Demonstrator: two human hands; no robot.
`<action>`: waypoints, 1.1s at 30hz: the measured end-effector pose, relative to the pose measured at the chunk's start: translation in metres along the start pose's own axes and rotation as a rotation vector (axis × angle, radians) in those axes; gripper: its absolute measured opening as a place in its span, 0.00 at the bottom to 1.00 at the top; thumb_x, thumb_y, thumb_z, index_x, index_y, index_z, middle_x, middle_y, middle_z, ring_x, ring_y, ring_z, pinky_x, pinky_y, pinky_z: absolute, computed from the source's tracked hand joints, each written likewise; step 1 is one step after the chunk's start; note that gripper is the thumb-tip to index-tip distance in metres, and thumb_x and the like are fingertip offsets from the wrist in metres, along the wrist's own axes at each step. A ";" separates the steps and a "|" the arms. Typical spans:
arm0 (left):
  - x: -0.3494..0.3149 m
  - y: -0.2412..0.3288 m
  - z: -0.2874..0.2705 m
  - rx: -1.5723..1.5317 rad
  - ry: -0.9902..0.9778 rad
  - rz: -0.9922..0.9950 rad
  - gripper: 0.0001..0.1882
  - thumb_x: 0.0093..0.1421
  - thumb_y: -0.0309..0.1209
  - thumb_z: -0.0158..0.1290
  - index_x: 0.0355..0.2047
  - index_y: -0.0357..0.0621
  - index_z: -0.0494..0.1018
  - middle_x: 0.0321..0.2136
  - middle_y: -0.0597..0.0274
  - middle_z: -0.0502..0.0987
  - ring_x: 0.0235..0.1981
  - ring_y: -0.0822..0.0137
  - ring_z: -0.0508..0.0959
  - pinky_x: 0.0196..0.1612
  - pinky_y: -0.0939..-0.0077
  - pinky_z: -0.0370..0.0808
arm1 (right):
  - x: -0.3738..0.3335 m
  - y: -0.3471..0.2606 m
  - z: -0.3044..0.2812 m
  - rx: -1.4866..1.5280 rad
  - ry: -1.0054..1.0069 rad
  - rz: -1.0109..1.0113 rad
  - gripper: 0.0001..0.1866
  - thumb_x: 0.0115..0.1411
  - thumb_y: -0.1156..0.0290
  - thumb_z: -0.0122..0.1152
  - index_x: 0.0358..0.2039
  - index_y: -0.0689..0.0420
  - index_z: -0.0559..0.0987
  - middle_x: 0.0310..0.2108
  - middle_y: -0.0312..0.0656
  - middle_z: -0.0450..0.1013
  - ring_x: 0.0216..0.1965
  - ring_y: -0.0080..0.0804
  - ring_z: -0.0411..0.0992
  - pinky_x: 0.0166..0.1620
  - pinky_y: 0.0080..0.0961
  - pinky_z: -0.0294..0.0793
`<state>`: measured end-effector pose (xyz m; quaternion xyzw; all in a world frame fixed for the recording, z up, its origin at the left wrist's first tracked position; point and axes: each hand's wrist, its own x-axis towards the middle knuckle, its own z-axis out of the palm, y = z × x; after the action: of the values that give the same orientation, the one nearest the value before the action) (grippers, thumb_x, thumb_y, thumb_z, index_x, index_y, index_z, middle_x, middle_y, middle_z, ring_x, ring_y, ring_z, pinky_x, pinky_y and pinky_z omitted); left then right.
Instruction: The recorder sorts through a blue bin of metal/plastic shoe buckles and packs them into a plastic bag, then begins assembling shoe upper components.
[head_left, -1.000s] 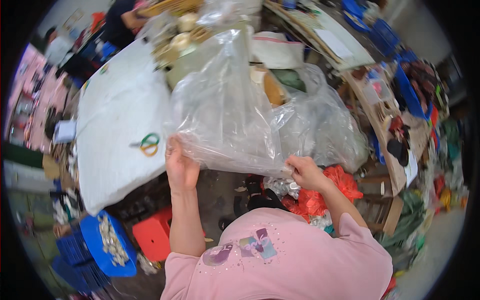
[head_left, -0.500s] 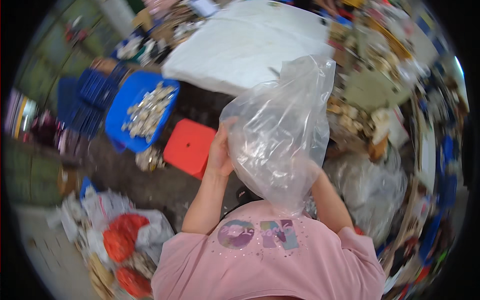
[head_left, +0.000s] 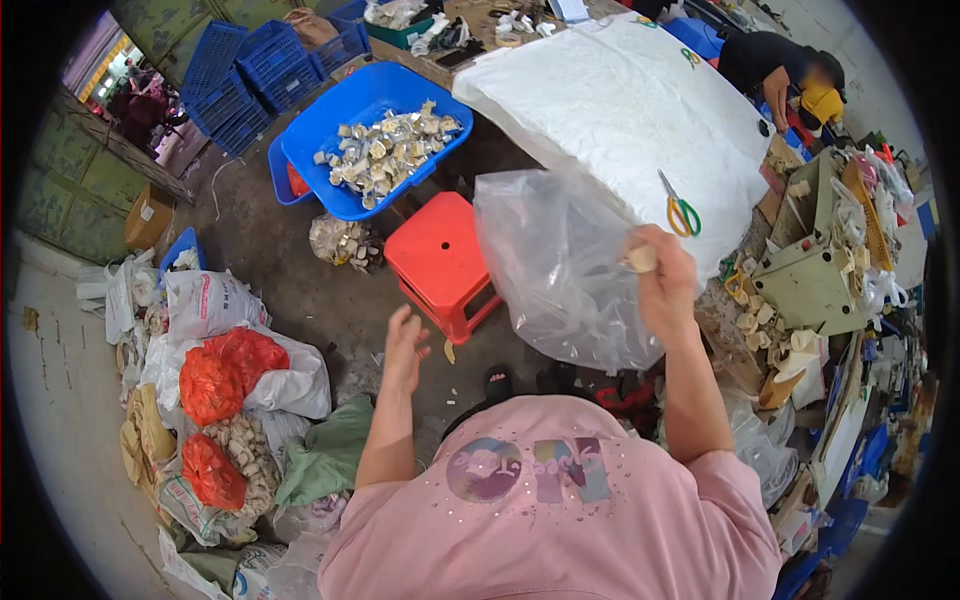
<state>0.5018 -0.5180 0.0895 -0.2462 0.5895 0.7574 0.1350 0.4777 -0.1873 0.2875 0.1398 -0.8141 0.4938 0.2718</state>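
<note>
My right hand [head_left: 668, 285] is closed on the rim of a large clear plastic bag [head_left: 555, 265], which hangs to the left of it, limp and seemingly without contents. A small pale beige piece [head_left: 642, 259] shows at its fingertips. Just beyond that hand, scissors [head_left: 684, 212] with green and orange handles lie on a table [head_left: 600, 100] covered in white sheeting. My left hand [head_left: 404, 348] is off the bag, with fingers apart and nothing in it. A red plastic stool [head_left: 437, 245] stands close ahead of it.
A blue tub [head_left: 350, 110] holds many small beige and silvery pieces. Blue crates [head_left: 270, 60] stack behind it. Sacks and red bags [head_left: 213, 475] pile up at the left. Greenish bins [head_left: 810, 285] and clutter line the right. Another person [head_left: 775, 70] bends over at the far right.
My left hand has let go of the bag and moved left and down. My right hand has lifted the bag outward beside the table. The view has shifted, showing the scissors clearly.
</note>
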 end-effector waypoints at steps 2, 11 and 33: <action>-0.011 0.034 0.013 -0.006 -0.015 0.061 0.29 0.59 0.40 0.49 0.60 0.55 0.54 0.47 0.61 0.64 0.44 0.66 0.68 0.41 0.63 0.66 | 0.001 -0.009 0.003 -0.128 -0.109 -0.125 0.11 0.49 0.83 0.50 0.35 0.59 0.71 0.24 0.40 0.70 0.25 0.33 0.71 0.28 0.26 0.69; 0.023 0.058 0.154 0.092 -0.157 0.223 0.28 0.52 0.27 0.53 0.54 0.43 0.60 0.39 0.58 0.71 0.35 0.68 0.72 0.31 0.71 0.70 | -0.021 -0.024 -0.019 -0.217 -0.429 -0.317 0.13 0.41 0.83 0.52 0.30 0.58 0.73 0.23 0.41 0.71 0.24 0.40 0.72 0.26 0.34 0.70; 0.045 -0.040 0.207 0.165 -0.440 -0.192 0.24 0.49 0.19 0.49 0.49 0.42 0.69 0.27 0.62 0.74 0.22 0.72 0.74 0.22 0.80 0.71 | -0.149 0.032 -0.076 -0.737 0.084 0.100 0.16 0.35 0.80 0.54 0.29 0.54 0.73 0.25 0.37 0.71 0.25 0.37 0.71 0.28 0.29 0.70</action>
<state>0.4394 -0.3130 0.0709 -0.1186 0.5798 0.7257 0.3510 0.6063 -0.1109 0.2055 -0.0276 -0.9312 0.1853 0.3126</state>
